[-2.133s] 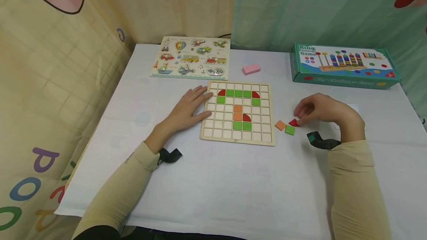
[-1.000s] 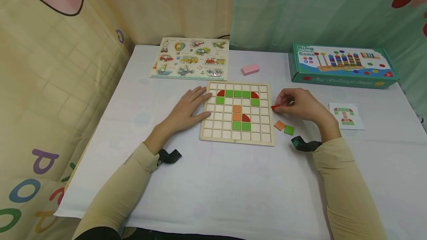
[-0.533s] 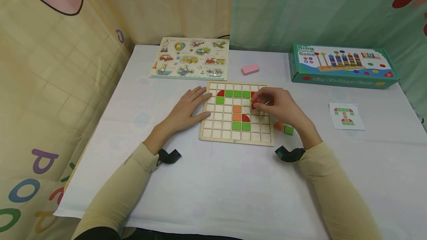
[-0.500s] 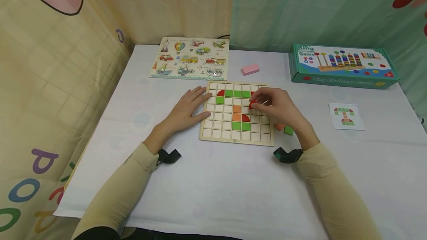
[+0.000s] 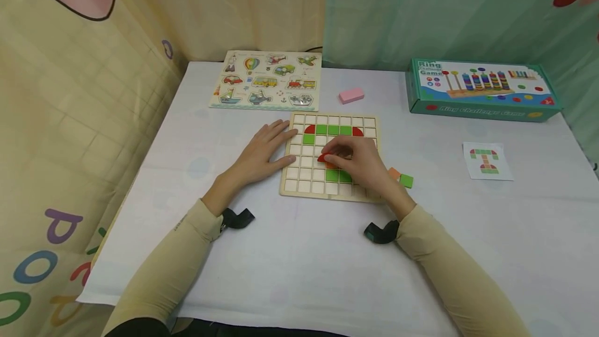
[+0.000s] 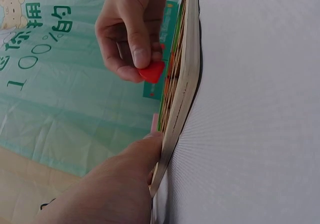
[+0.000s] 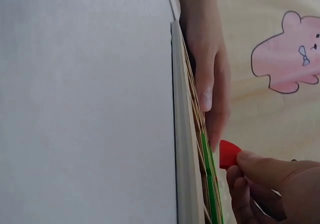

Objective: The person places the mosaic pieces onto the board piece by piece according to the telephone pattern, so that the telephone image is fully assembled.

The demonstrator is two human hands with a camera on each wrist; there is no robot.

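My right hand [image 5: 357, 160] pinches a red quarter-circle tile [image 5: 322, 158] between thumb and fingers, over the middle of the wooden grid board [image 5: 304, 187]. In the right wrist view that tile [image 7: 229, 154] is held just off the board's face. Green squares [image 5: 333, 130], red quarter-circles [image 5: 310, 129] and orange tiles sit in some of the board's cells; my right hand hides several cells. Along the board's left edge rests my left hand [image 5: 262, 150], fingers spread out straight. An orange tile [image 5: 393, 173] and a green tile [image 5: 406, 180] lie just right of the board.
A pattern card [image 5: 488, 161] lies on the right of the white table [image 5: 299, 259]. Behind the board are a vehicle picture puzzle [image 5: 267, 81], a pink block [image 5: 351, 95] and a green Ring Challenge Game box [image 5: 484, 90]. Curtains hang behind the table.
My right hand picked up the red quarter-circle tile from beside the loose tiles and carried it left over the board's middle. My left hand has stayed at the board's edge.
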